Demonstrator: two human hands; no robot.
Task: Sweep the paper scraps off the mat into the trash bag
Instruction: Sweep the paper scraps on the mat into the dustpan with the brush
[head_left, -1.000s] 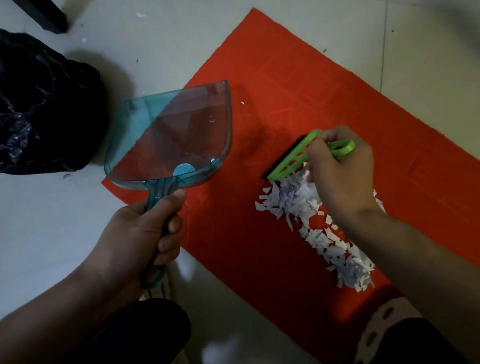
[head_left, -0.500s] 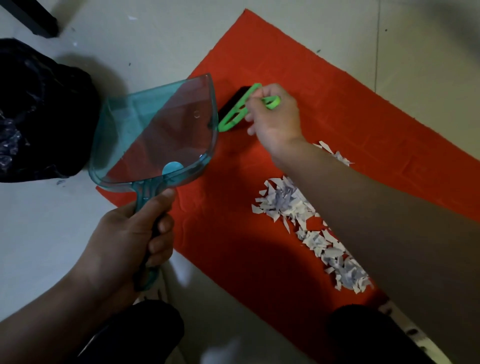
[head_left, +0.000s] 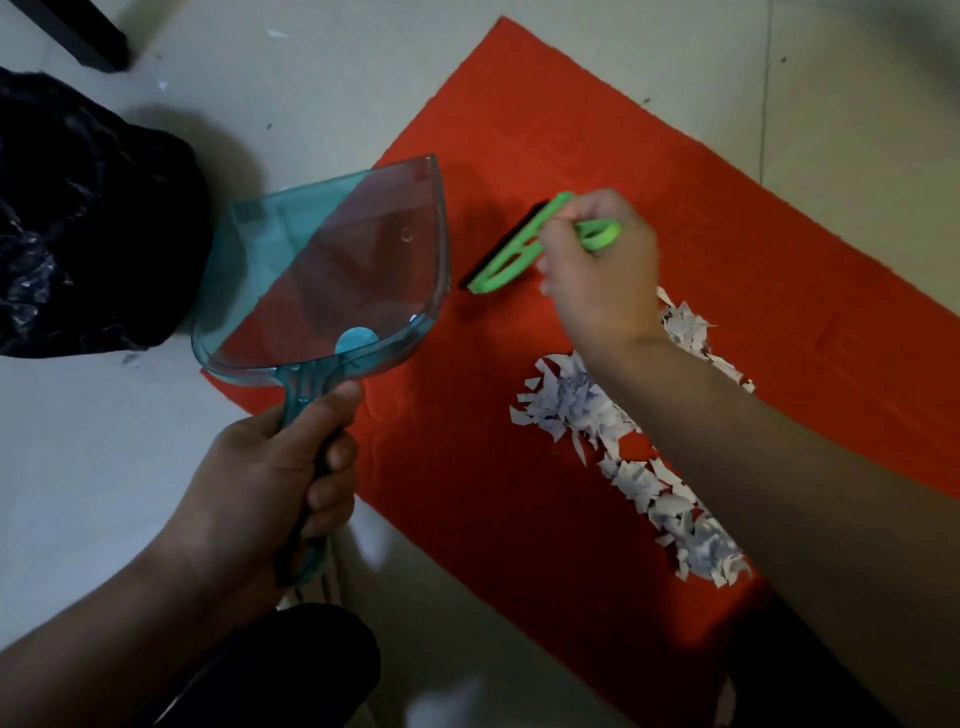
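Gripping brush (head_left: 519, 253) right (head_left: 597, 270), dustpan (head_left: 332, 270) left (head_left: 270, 478), both fists closed: sweep scraps (head_left: 587, 405) steadily toward dustpan on mat (head_left: 675, 171).

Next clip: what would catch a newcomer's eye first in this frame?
The bright red mat on the pale floor, with a ragged line of white paper scraps along its near right part. Next, the clear teal dustpan held by the left hand at the mat's left edge, and the green brush in the right hand.
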